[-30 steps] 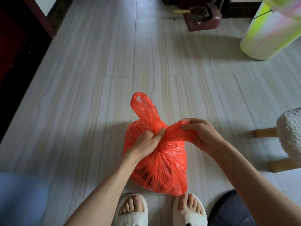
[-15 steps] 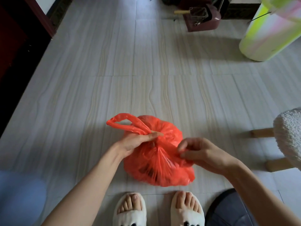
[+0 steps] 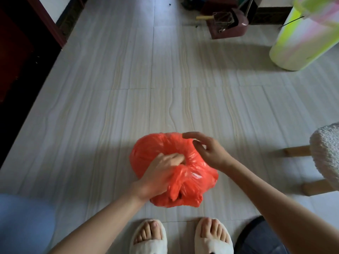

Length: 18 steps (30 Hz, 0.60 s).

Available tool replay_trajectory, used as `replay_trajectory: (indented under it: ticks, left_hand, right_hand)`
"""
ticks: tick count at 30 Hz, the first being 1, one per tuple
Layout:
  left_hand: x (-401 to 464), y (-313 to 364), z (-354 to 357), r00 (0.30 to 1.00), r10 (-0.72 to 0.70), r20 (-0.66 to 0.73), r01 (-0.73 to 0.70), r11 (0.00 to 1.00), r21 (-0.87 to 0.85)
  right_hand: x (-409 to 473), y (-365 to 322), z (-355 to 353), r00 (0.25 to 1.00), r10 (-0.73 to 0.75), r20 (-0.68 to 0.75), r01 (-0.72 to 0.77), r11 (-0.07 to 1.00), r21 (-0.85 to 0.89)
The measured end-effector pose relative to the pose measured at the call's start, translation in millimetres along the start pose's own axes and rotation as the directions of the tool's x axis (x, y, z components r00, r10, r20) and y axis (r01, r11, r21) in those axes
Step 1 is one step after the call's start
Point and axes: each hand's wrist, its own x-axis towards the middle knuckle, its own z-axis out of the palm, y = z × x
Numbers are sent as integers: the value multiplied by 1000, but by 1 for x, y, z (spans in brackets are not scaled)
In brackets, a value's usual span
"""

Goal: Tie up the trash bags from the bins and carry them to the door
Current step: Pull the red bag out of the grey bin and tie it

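Observation:
A filled orange plastic trash bag (image 3: 152, 149) sits on the tiled floor just ahead of my slippered feet. My left hand (image 3: 161, 171) presses down on its top and grips the gathered plastic at the bag's neck, fingers tucked into the folds. My right hand (image 3: 207, 149) hovers at the bag's upper right edge, fingers spread and curled, holding nothing. The bag's handles are hidden under my left hand and the bunched plastic.
A white fluffy stool (image 3: 326, 153) with wooden legs stands at the right. A pale green-and-pink cylinder (image 3: 300, 37) leans at the far right. A dark red dustpan (image 3: 229, 24) lies at the back. A dark doorway (image 3: 16, 61) runs along the left. A blue object (image 3: 22, 220) is bottom left.
The left hand brought the bag's handle down from the left onto the top and now presses there. The right hand let go of the plastic and lifted away, open.

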Motion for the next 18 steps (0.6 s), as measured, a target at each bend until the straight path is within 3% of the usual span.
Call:
replay_trajectory:
  ticks: [2,5,11,14,16,18]
  left_hand:
    - [-3,-10,3,987,152,44,-158,959,236]
    - [-10,-22,4,982,180,61,-190,925,328]
    - [-10,-41,-3,955,217,-202,-118,904,410]
    - [-8,-61,-11,930,215,-297,-75,905,420]
    - [-7,-71,-14,918,256,-305,-120,908,401]
    - [-5,-72,-14,899,370,-232,-246,868,432]
  right_hand:
    - [5,2,15,989,-81,125,97,987,-131]
    - [3,11,23,974,-125,191,181,933,-311]
    - [-12,16,31,975,-41,220,99,960,-260]
    - [-31,20,45,956,-71,284,116,982,-146]
    - [-34,19,48,978,-24,206,41,996,-77]
    - [-25,18,49,1000,-17,-20,16,999,-36]
